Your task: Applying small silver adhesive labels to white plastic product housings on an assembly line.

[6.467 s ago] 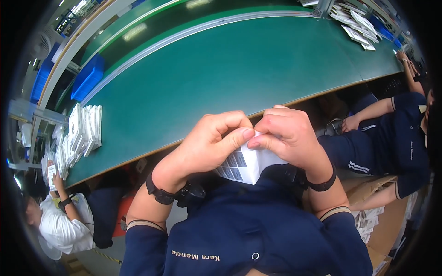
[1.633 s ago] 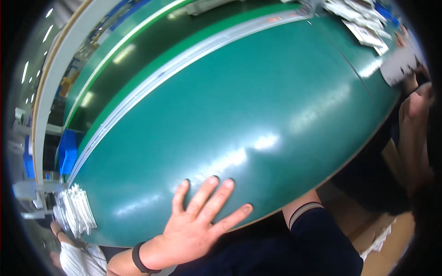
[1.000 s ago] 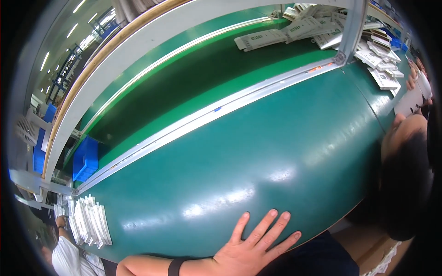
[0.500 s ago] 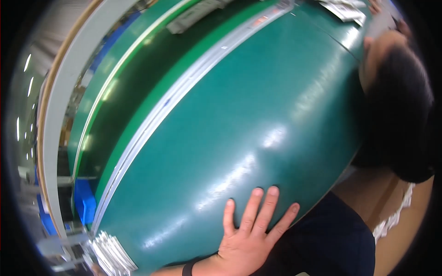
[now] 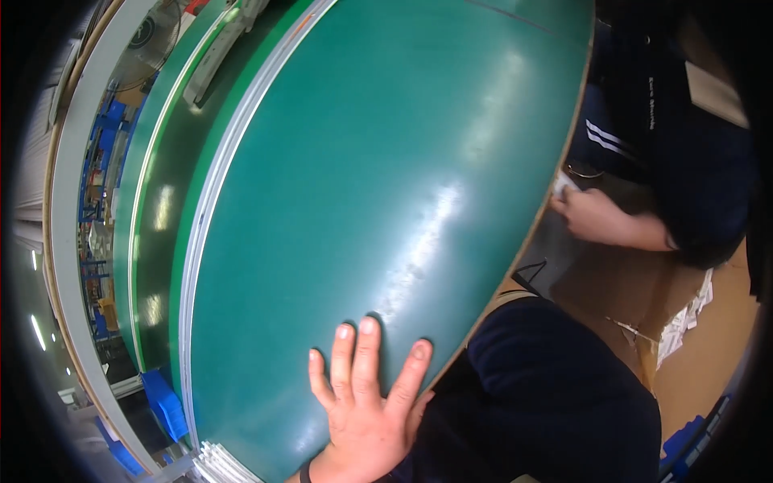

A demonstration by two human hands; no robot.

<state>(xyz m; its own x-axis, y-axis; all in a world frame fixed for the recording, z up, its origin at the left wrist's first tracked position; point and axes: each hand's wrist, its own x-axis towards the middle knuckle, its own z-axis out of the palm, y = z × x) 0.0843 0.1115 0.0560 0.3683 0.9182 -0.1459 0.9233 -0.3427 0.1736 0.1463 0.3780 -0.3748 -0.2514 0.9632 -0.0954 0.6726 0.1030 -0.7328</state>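
My left hand (image 5: 366,419) lies palm down on a green tabletop (image 5: 346,201), fingers spread, with a dark band at its wrist. Nothing is in it. Left of the wrist, at the lower rim, sits a stack of thin white pieces (image 5: 221,463), partly cut off by the picture's edge. My right hand is out of sight. Dark blue clothing (image 5: 555,386) fills the lower right, beside the table's edge.
A co-worker's hand (image 5: 596,216) pinches a small white piece at the table's right edge. Below it stands a cardboard box (image 5: 708,354) with white scraps (image 5: 684,322). A metal rail (image 5: 211,185) borders the tabletop's left side, near a blue bin (image 5: 163,402).
The view has shifted and turned. My left hand stays flat and appears further left, its thumb now partly visible. The co-worker, earlier bent over the table's edge, now shows torso and hand.
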